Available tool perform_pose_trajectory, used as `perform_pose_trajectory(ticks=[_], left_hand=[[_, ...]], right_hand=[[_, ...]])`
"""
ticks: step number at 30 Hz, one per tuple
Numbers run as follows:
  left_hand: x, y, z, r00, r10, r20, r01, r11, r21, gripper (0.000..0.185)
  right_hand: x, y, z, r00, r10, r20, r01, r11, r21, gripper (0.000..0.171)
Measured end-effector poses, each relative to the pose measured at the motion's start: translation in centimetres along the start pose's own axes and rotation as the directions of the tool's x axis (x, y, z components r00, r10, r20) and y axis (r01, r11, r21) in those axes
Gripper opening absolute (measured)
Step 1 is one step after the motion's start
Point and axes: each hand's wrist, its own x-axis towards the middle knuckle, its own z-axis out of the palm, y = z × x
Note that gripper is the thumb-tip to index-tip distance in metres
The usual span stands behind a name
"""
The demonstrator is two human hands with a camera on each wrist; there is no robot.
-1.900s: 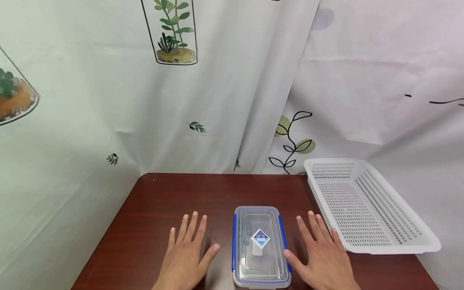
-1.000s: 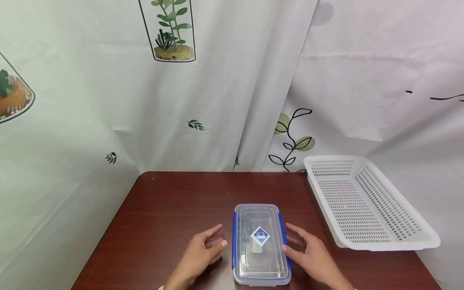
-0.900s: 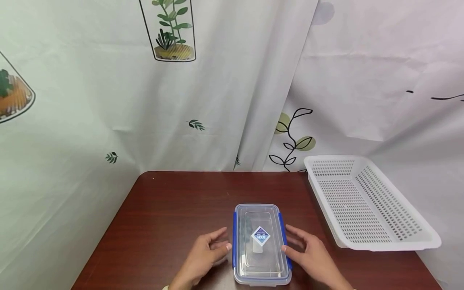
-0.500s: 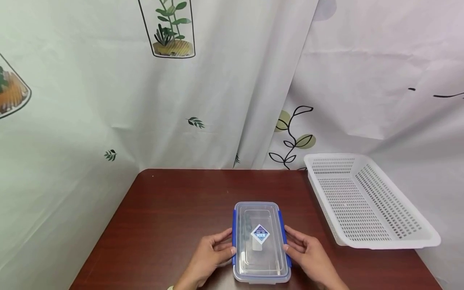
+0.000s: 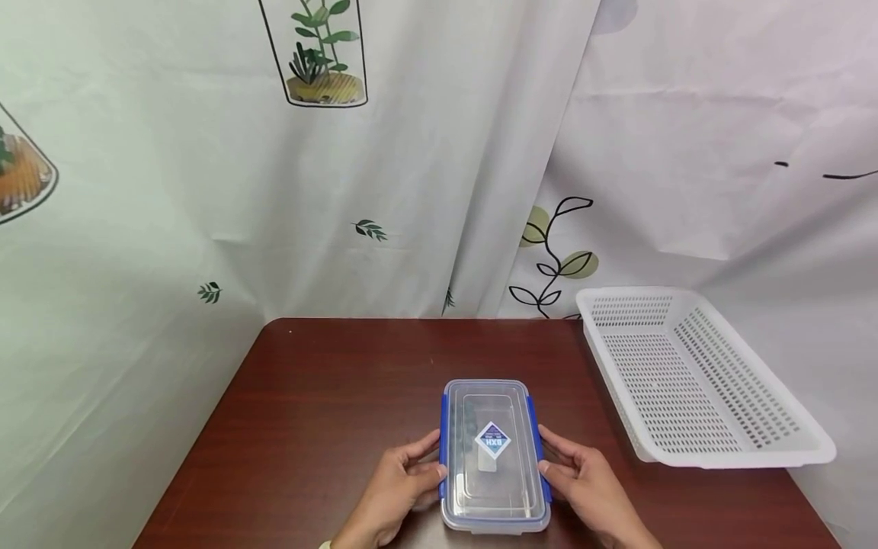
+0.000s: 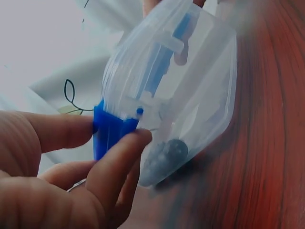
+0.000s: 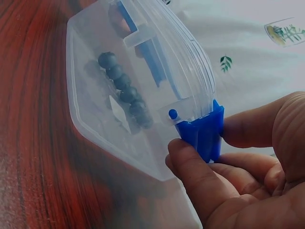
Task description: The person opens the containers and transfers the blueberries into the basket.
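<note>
A clear plastic food container (image 5: 504, 488) with a lidded top and a diamond-shaped label (image 5: 493, 440) lies on the brown table. Blue latches run along both long sides. My left hand (image 5: 394, 488) pinches the left latch (image 6: 112, 131) between thumb and fingers. On the opposite side, my right hand (image 5: 593, 488) grips the right latch (image 7: 202, 133) the same way. Through the container's wall, a row of dark round beads or balls (image 7: 125, 86) shows in the right wrist view. The fingers hide parts of both latches.
To the right, a white perforated plastic basket (image 5: 727, 460) stands near the table's far right edge. Behind and at the sides hangs a white curtain (image 5: 411, 152) printed with plants. The brown table (image 5: 329, 396) extends left of the container.
Both hands first lay flat with fingers spread beside the container. They turned inward, and the left moved right to its latch. Each now pinches a latch. The container stays in place.
</note>
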Motion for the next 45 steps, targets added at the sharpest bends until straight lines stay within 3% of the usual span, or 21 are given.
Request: perform_pose_trajectory(ticks=[31, 45], left_hand=[[0.33, 0.05, -0.42, 0.996, 0.051, 0.067, -0.051, 0.999, 0.003, 0.069], [0.58, -0.05, -0.78, 0.995, 0.049, 0.09, -0.048, 0.999, -0.017, 0.071]], right_hand=[[-0.07, -0.21, 0.37, 0.997, 0.047, -0.055, -0.046, 0.999, 0.019, 0.065], [0.04, -0.15, 0.24, 0.999, 0.04, -0.019, -0.039, 0.998, 0.047, 0.066]])
